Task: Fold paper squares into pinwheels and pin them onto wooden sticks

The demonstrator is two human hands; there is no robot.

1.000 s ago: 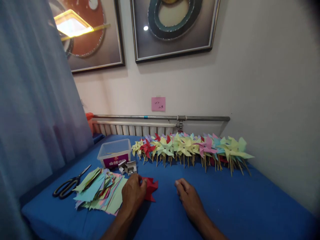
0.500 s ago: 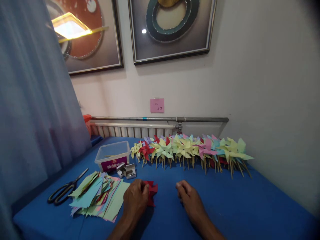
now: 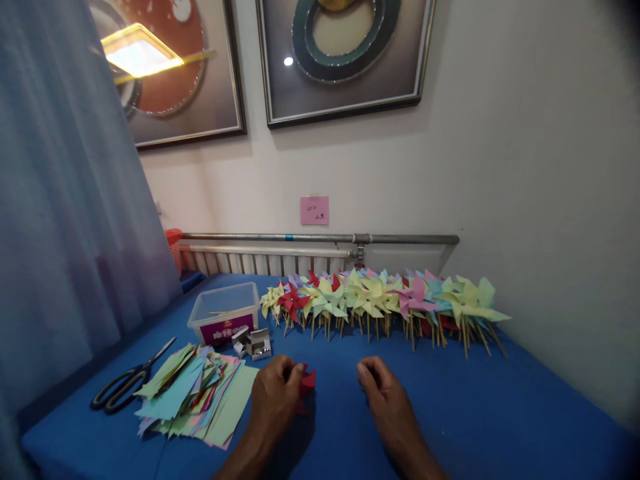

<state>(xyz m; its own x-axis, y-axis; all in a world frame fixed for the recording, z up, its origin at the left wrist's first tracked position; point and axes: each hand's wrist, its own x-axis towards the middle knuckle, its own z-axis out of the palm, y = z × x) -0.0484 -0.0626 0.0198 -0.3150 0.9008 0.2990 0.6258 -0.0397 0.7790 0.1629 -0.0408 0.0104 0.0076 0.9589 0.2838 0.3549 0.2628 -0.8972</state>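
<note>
My left hand [image 3: 273, 397] is closed around a red folded paper piece [image 3: 307, 383] just above the blue table [image 3: 500, 413]; only part of the red paper shows past my fingers. My right hand [image 3: 381, 392] rests beside it to the right, fingers curled in, with nothing visible in them. A pile of coloured paper squares [image 3: 193, 397] lies left of my left hand.
A long row of finished paper pinwheels on sticks [image 3: 380, 300] lies along the back. A clear plastic box [image 3: 224, 312], small metal boxes [image 3: 255, 342] and black scissors [image 3: 125, 383] sit at the left. A blue curtain [image 3: 60, 200] hangs at the left.
My left hand has gathered the red paper up off the table and closed more tightly over it. My right hand curled its fingers in and shifted slightly right.
</note>
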